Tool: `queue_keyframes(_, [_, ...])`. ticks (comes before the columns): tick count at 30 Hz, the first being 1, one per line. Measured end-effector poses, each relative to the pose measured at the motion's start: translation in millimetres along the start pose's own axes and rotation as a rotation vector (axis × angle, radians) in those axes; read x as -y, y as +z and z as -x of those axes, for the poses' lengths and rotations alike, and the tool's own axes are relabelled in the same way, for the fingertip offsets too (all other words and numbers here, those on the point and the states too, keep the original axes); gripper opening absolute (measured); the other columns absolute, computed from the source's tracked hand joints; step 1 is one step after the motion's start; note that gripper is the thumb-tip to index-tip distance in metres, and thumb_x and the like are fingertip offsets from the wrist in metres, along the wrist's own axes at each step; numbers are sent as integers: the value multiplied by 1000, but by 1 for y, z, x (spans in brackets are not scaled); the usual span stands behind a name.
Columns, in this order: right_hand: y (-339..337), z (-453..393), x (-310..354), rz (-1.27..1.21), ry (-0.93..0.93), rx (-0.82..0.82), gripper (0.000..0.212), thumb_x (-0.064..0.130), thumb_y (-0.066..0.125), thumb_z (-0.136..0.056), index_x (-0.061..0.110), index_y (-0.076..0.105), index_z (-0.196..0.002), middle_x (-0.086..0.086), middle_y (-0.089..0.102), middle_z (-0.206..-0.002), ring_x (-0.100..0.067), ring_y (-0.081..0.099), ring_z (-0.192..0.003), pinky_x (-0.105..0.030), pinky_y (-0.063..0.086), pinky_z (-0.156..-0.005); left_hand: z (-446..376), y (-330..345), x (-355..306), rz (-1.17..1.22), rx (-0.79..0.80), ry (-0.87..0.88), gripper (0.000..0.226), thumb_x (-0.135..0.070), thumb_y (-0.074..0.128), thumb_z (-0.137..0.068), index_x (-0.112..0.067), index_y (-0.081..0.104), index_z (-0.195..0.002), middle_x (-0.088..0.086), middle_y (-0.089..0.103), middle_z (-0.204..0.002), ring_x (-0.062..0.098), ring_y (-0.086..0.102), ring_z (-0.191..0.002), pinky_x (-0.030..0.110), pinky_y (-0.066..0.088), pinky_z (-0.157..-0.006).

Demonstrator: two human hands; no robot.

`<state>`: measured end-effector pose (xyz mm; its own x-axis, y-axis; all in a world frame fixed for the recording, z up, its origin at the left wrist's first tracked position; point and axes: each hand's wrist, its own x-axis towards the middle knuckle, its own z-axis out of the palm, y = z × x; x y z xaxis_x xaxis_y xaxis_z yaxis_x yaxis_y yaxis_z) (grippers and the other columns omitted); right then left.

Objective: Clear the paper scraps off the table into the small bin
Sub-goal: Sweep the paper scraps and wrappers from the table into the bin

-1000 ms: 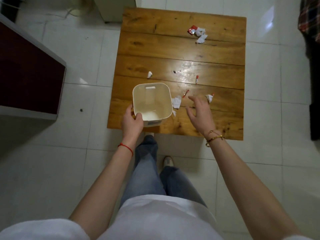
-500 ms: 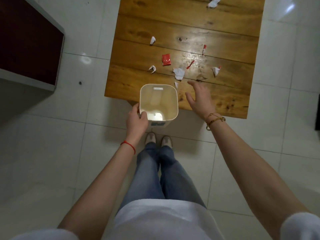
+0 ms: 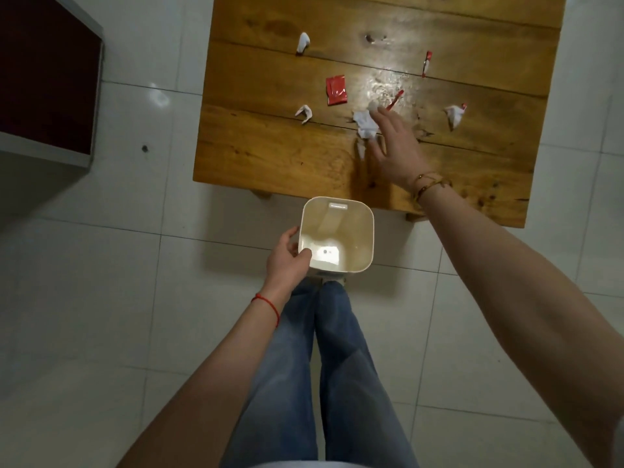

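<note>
A small cream bin (image 3: 366, 238) hangs below the near edge of the wooden table (image 3: 270, 157), over the floor. My left hand (image 3: 287, 258) grips its left rim. My right hand (image 3: 395, 143) is spread flat over the table, fingers apart, its fingertips on a crumpled white scrap (image 3: 364, 123). A small white scrap (image 3: 360, 151) lies just left of the thumb. More scraps lie around: a red wrapper (image 3: 336, 90), a thin red strip (image 3: 395, 100), a white curl (image 3: 304, 113), a white scrap (image 3: 303, 42), a red-white strip (image 3: 426, 63) and a white-red scrap (image 3: 455, 115).
A dark red cabinet with a grey frame (image 3: 47, 79) stands at the left on the white tiled floor (image 3: 101, 298). My legs in blue jeans (image 3: 324, 366) are below the bin.
The bin has come off the table and now hangs below its near edge, still in my left hand. My right hand has reached forward onto the white scrap.
</note>
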<state>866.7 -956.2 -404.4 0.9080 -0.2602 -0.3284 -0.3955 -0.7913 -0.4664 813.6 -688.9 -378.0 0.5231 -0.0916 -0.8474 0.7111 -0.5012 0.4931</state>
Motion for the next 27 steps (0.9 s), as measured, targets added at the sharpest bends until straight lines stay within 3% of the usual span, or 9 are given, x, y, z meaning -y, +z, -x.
queue_keyframes(3, [16,-14,-7,12,-14,38,56,32,39,-101,16,23,-151,-5,18,-161,-23,15,-149,-41,16,-122,-13,2,9,14,-1,-25,59,-10,54,-80,-28,47,-136,-11,62,-104,20,64,-105,46,55,-90])
queue_keyframes(7, [34,-17,-12,53,-20,73,55,31,39,-101,17,23,-151,-4,16,-162,-24,10,-150,-42,17,-121,-31,3,19,0,-25,-15,58,-9,55,-83,-24,47,-138,0,62,-123,21,61,-112,45,54,-94])
queue_keyframes(14, [53,-4,-15,62,-85,80,55,26,40,-100,14,22,-151,-3,11,-163,-24,2,-151,-39,11,-122,-48,8,30,-88,-10,21,58,-10,52,-85,-24,45,-140,-2,61,-128,13,56,-112,38,50,-99])
queue_keyframes(22, [81,48,2,42,-158,157,55,30,39,-100,18,22,-152,-1,13,-163,-20,5,-151,-42,19,-120,-56,13,33,-2,27,-46,57,-9,53,-85,-24,46,-139,-2,61,-117,23,61,-113,47,51,-96])
queue_keyframes(27, [100,95,16,57,-300,260,54,27,36,-101,14,24,-151,-5,17,-162,-20,5,-151,-38,9,-123,-56,11,30,-20,8,-12,54,-7,54,-85,-20,48,-137,1,62,-114,23,62,-108,48,52,-95])
